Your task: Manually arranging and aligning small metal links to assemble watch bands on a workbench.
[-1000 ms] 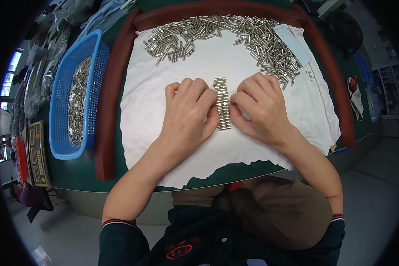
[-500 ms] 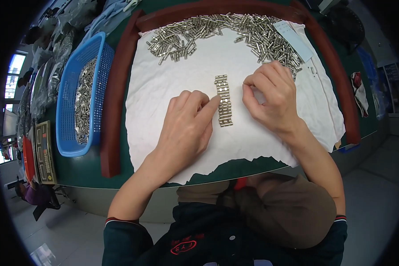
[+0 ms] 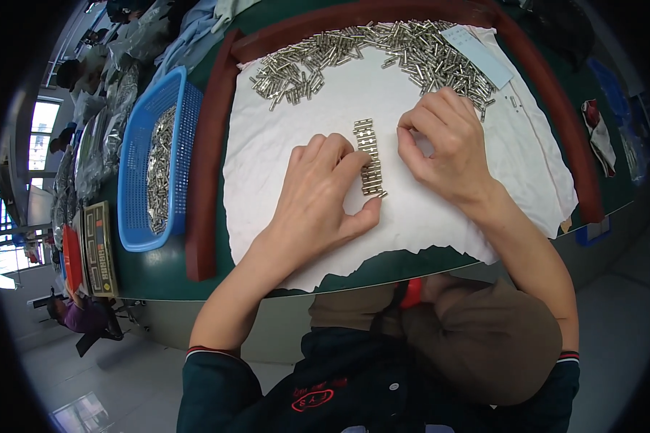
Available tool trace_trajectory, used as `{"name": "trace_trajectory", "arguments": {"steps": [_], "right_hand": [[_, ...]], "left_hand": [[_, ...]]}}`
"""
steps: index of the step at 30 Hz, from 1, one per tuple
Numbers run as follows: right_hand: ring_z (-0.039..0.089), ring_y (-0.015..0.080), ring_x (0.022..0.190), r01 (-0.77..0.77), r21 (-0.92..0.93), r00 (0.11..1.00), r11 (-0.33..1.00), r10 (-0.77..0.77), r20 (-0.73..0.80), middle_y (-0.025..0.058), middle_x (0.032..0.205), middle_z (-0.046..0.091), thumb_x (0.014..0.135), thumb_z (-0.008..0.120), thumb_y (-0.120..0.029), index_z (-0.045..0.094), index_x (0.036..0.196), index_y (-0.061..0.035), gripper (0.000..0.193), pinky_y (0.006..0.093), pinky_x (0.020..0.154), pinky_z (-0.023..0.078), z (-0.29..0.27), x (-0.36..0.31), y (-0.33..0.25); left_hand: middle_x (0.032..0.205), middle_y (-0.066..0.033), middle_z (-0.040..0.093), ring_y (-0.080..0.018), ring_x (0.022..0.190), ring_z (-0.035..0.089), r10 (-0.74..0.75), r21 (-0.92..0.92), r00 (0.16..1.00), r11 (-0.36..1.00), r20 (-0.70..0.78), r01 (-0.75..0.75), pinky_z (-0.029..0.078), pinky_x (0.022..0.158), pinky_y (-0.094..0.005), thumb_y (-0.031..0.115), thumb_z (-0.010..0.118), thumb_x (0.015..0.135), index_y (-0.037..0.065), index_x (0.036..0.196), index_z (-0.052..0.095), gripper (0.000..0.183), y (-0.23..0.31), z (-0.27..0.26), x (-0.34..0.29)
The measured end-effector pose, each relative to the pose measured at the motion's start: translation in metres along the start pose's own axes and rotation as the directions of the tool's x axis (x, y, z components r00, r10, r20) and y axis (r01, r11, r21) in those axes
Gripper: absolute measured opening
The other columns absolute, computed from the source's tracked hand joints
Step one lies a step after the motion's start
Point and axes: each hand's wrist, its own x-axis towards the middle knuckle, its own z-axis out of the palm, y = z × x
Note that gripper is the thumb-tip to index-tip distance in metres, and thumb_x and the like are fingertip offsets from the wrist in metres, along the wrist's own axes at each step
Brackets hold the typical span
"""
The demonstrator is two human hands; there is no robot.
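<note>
A narrow silvery strip of metal links (image 3: 369,144), like a watch band, lies lengthwise on the white cloth (image 3: 296,123). My left hand (image 3: 314,191) rests along its left side, the index fingertip touching the links. The thumb is spread away from the index finger, its tip by a small loose metal link (image 3: 380,194) at the strip's near end. To the right of the strip, my right hand (image 3: 448,148) is raised with thumb and fingers pinched together. Whatever may be between those fingertips is hidden.
Piles of short metal pieces (image 3: 440,68) spread along the cloth's far side, with a pale blue card (image 3: 477,56) on them. Dark red wooden rails (image 3: 208,166) border the cloth. A blue basket (image 3: 183,144) of metal pieces stands left. A person (image 3: 79,314) sits at far left.
My left thumb has moved out from the hand to the strip's near end, where a loose link now shows. The right hand stays pinched. The whole view has shifted slightly.
</note>
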Motion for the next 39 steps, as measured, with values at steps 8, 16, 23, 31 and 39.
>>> {"name": "trace_trajectory", "arguments": {"steps": [8,16,23,31,39], "right_hand": [[0.054,0.0234,0.078,-0.017,0.029,1.0,0.999,0.017,-0.021,0.0042,0.075,0.055,0.069,0.068,-0.005,0.06,0.073,-0.007,0.01,0.0372,0.068,0.041,0.001,-0.001,0.0],[0.056,0.0244,0.078,-0.032,0.055,0.999,0.998,0.034,-0.041,0.0059,0.074,0.056,0.069,0.066,-0.005,0.06,0.072,-0.0053,0.006,0.0372,0.069,0.046,0.002,-0.002,0.001],[0.056,0.0245,0.078,-0.026,0.06,0.999,0.998,0.028,-0.045,0.0063,0.074,0.056,0.069,0.066,-0.005,0.06,0.071,-0.0049,0.006,0.0369,0.068,0.048,0.001,-0.004,0.001],[0.056,0.0248,0.077,-0.036,0.068,0.999,0.997,0.038,-0.031,0.0066,0.073,0.055,0.069,0.066,-0.004,0.06,0.07,-0.0047,0.006,0.0372,0.067,0.048,0.001,-0.004,0.0],[0.056,0.0249,0.076,-0.038,0.065,0.999,0.997,0.039,-0.011,0.0068,0.072,0.055,0.07,0.065,-0.003,0.06,0.07,-0.0044,0.006,0.0372,0.066,0.049,0.001,-0.004,0.001]], "left_hand": [[0.083,-0.0152,0.057,-0.0316,0.077,0.058,-0.079,0.098,0.979,0.993,0.187,0.061,0.047,0.073,-0.041,0.019,0.069,0.069,-0.003,0.102,0.057,0.041,0.007,-0.002,0.012],[0.076,-0.0151,0.057,-0.0308,0.068,0.06,0.006,0.351,0.949,0.929,0.314,-0.122,0.048,0.065,-0.0398,0.011,0.062,0.076,-0.001,0.089,0.049,0.022,0.02,0.002,0.017],[0.069,-0.0066,0.056,-0.018,0.061,0.059,0.135,0.612,0.928,0.717,0.348,-0.334,0.045,0.056,-0.0303,0.008,0.056,0.08,0.005,0.087,0.049,0.01,0.022,0.015,0.011],[0.069,-0.0085,0.053,-0.0229,0.06,0.058,0.07,0.606,0.924,0.736,0.376,-0.302,0.046,0.056,-0.0344,0.006,0.053,0.084,0.006,0.085,0.043,0.01,0.019,0.013,0.012],[0.068,-0.0093,0.052,-0.0246,0.059,0.058,0.088,0.571,0.938,0.773,0.336,-0.277,0.047,0.056,-0.0354,0.005,0.054,0.084,0.005,0.085,0.043,0.011,0.013,0.012,-0.001]]}}
